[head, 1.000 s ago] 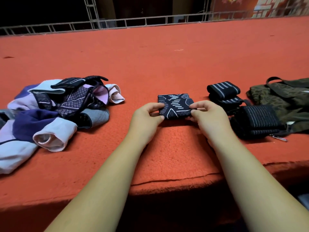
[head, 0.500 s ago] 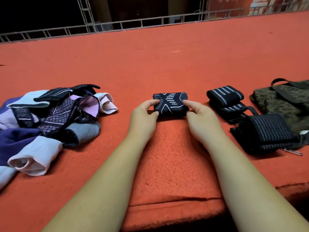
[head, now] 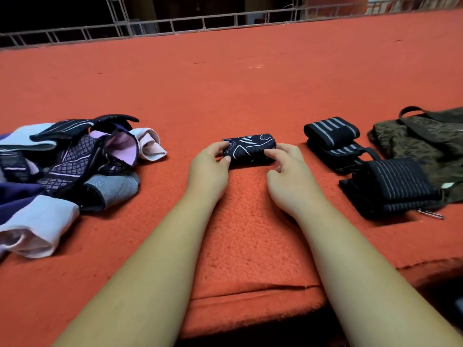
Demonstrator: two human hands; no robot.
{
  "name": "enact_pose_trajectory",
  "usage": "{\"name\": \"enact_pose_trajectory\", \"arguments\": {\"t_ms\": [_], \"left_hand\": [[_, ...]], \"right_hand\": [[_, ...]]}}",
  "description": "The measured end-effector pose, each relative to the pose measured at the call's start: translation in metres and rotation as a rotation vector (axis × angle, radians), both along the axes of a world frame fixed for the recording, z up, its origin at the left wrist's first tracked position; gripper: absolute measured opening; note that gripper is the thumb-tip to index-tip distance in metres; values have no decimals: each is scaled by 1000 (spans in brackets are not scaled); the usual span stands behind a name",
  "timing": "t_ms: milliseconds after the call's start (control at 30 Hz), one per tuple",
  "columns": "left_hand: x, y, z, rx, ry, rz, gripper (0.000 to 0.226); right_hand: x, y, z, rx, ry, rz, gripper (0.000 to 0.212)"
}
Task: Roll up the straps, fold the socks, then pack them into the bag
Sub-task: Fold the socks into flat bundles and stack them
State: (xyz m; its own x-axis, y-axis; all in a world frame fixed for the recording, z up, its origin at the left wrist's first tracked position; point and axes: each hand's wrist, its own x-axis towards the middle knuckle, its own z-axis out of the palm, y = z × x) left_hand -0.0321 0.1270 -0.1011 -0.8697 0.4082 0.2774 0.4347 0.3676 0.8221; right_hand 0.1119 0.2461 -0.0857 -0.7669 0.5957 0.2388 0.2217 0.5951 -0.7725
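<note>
Carpet [head: 225,83] orange-red all over, fuzzy texture, darker at the near edge. Folded sock [head: 249,147] dark navy to black with white lines, dashes and a fine diamond mesh. Rolled straps [head: 330,128] black with broad grey stripes. Flat strap bundle [head: 390,186] black with thin pale pinstripes; clip [head: 433,214] beside it silver. Bag [head: 423,144] olive-brown with a dark mottled print, handle dark. Sock pile [head: 70,161] mixed: deep purple, lilac, pale pink, white cuffs, one ribbed grey, several black with a white diamond grid and stripes. Railing [head: 175,23] pale grey metal on a black background.
</note>
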Motion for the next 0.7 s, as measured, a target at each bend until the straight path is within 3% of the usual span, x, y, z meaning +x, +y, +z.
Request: {"name": "enact_pose_trajectory", "arguments": {"t_ms": [133, 367, 567, 700], "left_hand": [[2, -3, 1, 108, -25, 73, 21], [2, -2, 0, 94, -13, 121, 10], [5, -3, 4, 95, -74, 101, 17], [12, -6, 11, 89, -111, 79, 22]], "right_hand": [[3, -3, 2, 34, 31, -21, 61], [3, 0, 0, 81, -74, 5, 64], [1, 3, -2, 108, -149, 6, 63], [3, 1, 0, 67, -100, 0, 61]]}}
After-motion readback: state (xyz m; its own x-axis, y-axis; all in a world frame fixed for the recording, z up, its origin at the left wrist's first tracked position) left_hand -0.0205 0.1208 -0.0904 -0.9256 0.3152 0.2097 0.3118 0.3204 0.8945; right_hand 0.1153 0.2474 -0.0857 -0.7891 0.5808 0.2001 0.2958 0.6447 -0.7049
